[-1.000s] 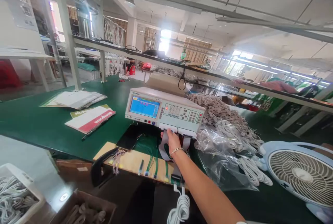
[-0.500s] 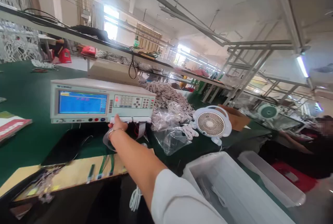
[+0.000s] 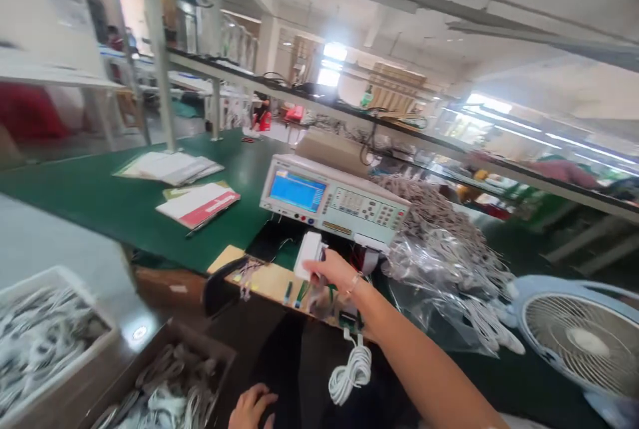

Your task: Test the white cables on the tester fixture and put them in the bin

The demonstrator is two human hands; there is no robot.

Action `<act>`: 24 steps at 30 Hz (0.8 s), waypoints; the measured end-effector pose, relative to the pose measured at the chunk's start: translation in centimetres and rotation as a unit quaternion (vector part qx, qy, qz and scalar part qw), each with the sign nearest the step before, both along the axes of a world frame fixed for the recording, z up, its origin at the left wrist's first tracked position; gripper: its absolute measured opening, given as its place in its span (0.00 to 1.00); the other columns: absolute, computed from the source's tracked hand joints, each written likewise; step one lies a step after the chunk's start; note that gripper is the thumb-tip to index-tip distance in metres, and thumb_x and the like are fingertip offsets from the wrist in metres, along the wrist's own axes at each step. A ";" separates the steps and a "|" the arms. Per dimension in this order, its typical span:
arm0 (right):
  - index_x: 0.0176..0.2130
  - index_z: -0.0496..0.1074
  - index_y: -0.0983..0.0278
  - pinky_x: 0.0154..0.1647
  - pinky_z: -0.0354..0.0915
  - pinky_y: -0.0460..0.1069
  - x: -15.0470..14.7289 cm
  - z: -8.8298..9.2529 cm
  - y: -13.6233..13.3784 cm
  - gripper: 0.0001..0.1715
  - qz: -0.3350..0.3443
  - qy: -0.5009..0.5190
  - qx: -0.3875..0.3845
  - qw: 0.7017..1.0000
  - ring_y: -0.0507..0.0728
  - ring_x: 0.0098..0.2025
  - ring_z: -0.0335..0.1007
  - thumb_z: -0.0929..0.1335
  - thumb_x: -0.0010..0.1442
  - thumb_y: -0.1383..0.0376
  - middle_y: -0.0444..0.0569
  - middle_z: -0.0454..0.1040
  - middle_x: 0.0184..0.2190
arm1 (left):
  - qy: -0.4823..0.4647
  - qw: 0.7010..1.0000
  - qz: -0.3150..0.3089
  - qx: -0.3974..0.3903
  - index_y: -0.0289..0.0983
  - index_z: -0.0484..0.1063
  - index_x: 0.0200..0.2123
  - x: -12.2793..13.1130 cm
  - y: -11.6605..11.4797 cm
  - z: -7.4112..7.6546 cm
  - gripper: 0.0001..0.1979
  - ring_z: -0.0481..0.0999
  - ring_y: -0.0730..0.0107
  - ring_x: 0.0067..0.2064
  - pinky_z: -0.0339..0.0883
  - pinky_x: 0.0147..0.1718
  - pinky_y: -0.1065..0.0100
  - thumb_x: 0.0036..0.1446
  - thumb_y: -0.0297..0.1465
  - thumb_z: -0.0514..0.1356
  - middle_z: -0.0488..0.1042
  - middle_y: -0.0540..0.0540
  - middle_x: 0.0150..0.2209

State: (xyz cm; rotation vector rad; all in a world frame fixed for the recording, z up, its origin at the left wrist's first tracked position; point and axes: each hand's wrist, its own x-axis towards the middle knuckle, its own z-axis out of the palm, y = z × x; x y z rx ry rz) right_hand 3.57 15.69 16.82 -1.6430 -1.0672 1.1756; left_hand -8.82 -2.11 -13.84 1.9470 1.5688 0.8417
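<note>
My right hand (image 3: 333, 271) is closed around a white rectangular connector block (image 3: 309, 253), held just in front of a bench tester (image 3: 344, 199) with a lit blue screen. A bare slot (image 3: 337, 228) shows on the tester's lower front, and a second white block (image 3: 372, 243) sits beside it. Below my right hand, a coiled white cable (image 3: 351, 372) hangs from a small dark board (image 3: 350, 321) at the edge of a wooden strip (image 3: 272, 276). Low in the view, my left hand (image 3: 252, 408) has its fingers apart, with nothing seen in it.
Bagged white cables (image 3: 439, 253) and a fan (image 3: 582, 336) stand to the right on the green table (image 3: 150, 206). Papers and a booklet (image 3: 200, 206) lie on the left. Boxes of cables (image 3: 44, 342) stand at lower left. A shelf rail (image 3: 449, 136) runs behind the tester.
My right hand has drawn the white block off the tester's front, baring the slot, and brought it nearer. The view has turned left, and my left hand has come into sight.
</note>
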 end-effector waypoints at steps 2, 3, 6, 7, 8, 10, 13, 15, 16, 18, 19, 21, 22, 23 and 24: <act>0.31 0.69 0.67 0.20 0.59 0.45 0.5 -0.3 -0.9 0.23 0.114 -0.157 0.055 0.980 0.52 0.21 0.64 0.74 0.31 0.69 0.45 0.71 0.22 | -0.023 1.000 -0.009 -0.013 0.47 0.69 0.38 0.1 -0.4 0.8 0.13 0.67 0.63 0.42 0.65 0.37 0.65 0.46 0.30 0.54 0.68 0.47 0.40; 0.33 0.69 0.65 0.24 0.60 0.46 0.6 -0.2 -0.9 0.23 0.168 -0.249 0.103 0.948 0.53 0.24 0.66 0.74 0.33 0.67 0.45 0.71 0.25 | -0.034 0.999 -0.004 -0.019 0.47 0.69 0.38 0.1 -0.6 1.3 0.14 0.66 0.64 0.43 0.63 0.39 0.64 0.47 0.30 0.53 0.67 0.47 0.42; 0.38 0.67 0.61 0.35 0.61 0.49 0.3 0.7 0.2 0.17 0.289 -0.407 0.247 0.830 0.55 0.34 0.66 0.69 0.45 0.64 0.46 0.71 0.33 | -0.052 0.998 0.017 -0.037 0.46 0.67 0.38 0.3 -1.0 2.4 0.13 0.64 0.64 0.45 0.60 0.42 0.62 0.47 0.28 0.53 0.65 0.48 0.42; 0.39 0.66 0.60 0.37 0.60 0.49 0.0 1.1 0.8 0.15 0.317 -0.409 0.288 0.806 0.55 0.36 0.66 0.67 0.48 0.65 0.47 0.70 0.35 | -0.055 0.997 0.019 -0.042 0.46 0.67 0.38 0.3 -1.0 2.6 0.13 0.63 0.64 0.45 0.59 0.42 0.62 0.47 0.28 0.53 0.65 0.48 0.42; 0.41 0.65 0.60 0.40 0.60 0.49 -0.3 1.4 1.3 0.15 0.331 -0.401 0.329 0.788 0.55 0.38 0.65 0.65 0.51 0.65 0.47 0.69 0.38 | -0.057 0.997 0.021 -0.048 0.45 0.67 0.38 0.3 -1.0 2.7 0.13 0.63 0.64 0.45 0.59 0.42 0.62 0.46 0.28 0.53 0.65 0.48 0.42; 0.45 0.63 0.59 0.43 0.58 0.49 -1.0 1.8 2.1 0.15 0.319 -0.388 0.396 0.769 0.54 0.42 0.63 0.61 0.56 0.66 0.49 0.66 0.42 | -0.058 0.997 0.021 -0.055 0.45 0.67 0.37 0.2 -0.8 2.6 0.13 0.63 0.64 0.45 0.59 0.41 0.62 0.46 0.28 0.54 0.65 0.49 0.42; 0.45 0.63 0.59 0.39 0.60 0.48 -1.6 1.2 2.9 0.15 0.370 -0.433 0.382 0.728 0.54 0.39 0.64 0.60 0.56 0.67 0.49 0.66 0.39 | -0.059 0.996 0.015 -0.058 0.45 0.67 0.37 0.0 -0.5 2.2 0.13 0.63 0.63 0.45 0.60 0.40 0.63 0.46 0.28 0.54 0.65 0.48 0.42; 0.43 0.65 0.57 0.33 0.61 0.46 -1.7 0.6 3.2 0.15 0.450 -0.477 0.324 0.682 0.53 0.35 0.65 0.62 0.55 0.67 0.47 0.67 0.37 | -0.060 0.996 0.005 -0.058 0.45 0.68 0.37 -0.1 -0.3 1.9 0.13 0.63 0.63 0.44 0.60 0.40 0.63 0.45 0.28 0.54 0.65 0.48 0.42; 0.44 0.64 0.57 0.32 0.61 0.46 -1.6 0.3 3.3 0.15 0.465 -0.490 0.308 0.670 0.53 0.34 0.65 0.61 0.55 0.68 0.46 0.67 0.37 | -0.060 0.996 0.000 -0.059 0.45 0.68 0.37 -0.2 -0.2 1.8 0.14 0.64 0.63 0.44 0.61 0.40 0.63 0.45 0.28 0.54 0.66 0.47 0.41; 0.46 0.62 0.56 0.36 0.60 0.46 -1.4 0.1 3.4 0.16 0.430 -0.505 0.316 0.679 0.52 0.37 0.64 0.58 0.58 0.68 0.46 0.66 0.39 | -0.061 0.996 -0.004 -0.058 0.44 0.69 0.37 -0.2 -0.1 1.7 0.13 0.64 0.63 0.43 0.61 0.40 0.63 0.44 0.28 0.54 0.66 0.47 0.40; 0.46 0.62 0.56 0.38 0.59 0.46 -1.3 0.1 3.4 0.17 0.412 -0.511 0.320 0.684 0.52 0.38 0.64 0.56 0.59 0.69 0.46 0.65 0.39 | -0.061 0.996 -0.003 -0.057 0.44 0.69 0.37 -0.2 0.0 1.7 0.13 0.64 0.63 0.43 0.61 0.40 0.63 0.45 0.28 0.54 0.66 0.47 0.40; 0.45 0.63 0.57 0.37 0.59 0.46 -1.2 0.3 3.4 0.16 0.434 -0.532 0.291 0.666 0.52 0.36 0.64 0.57 0.58 0.69 0.47 0.65 0.37 | -0.061 0.997 0.001 -0.054 0.45 0.69 0.36 -0.2 0.0 1.8 0.13 0.65 0.63 0.43 0.61 0.41 0.63 0.45 0.28 0.53 0.66 0.47 0.40; 0.44 0.64 0.57 0.34 0.59 0.46 -1.2 0.5 3.4 0.15 0.465 -0.542 0.266 0.648 0.52 0.34 0.64 0.59 0.57 0.69 0.47 0.65 0.36 | -0.060 0.997 0.002 -0.053 0.45 0.69 0.36 -0.2 0.0 1.9 0.13 0.65 0.63 0.43 0.61 0.41 0.64 0.45 0.28 0.54 0.67 0.47 0.40; 0.45 0.63 0.58 0.32 0.59 0.46 -1.2 0.6 3.5 0.16 0.486 -0.546 0.248 0.636 0.52 0.33 0.64 0.60 0.56 0.69 0.47 0.65 0.36 | -0.060 0.997 0.000 -0.052 0.45 0.69 0.36 -0.2 0.0 2.0 0.13 0.65 0.63 0.43 0.62 0.40 0.64 0.45 0.28 0.54 0.67 0.48 0.40; 0.46 0.63 0.58 0.31 0.59 0.46 -1.2 0.7 3.5 0.17 0.490 -0.546 0.244 0.634 0.53 0.33 0.64 0.61 0.55 0.68 0.47 0.65 0.36 | -0.059 0.997 -0.002 -0.050 0.45 0.69 0.36 -0.2 0.0 2.1 0.12 0.66 0.63 0.43 0.62 0.40 0.64 0.45 0.29 0.54 0.67 0.48 0.40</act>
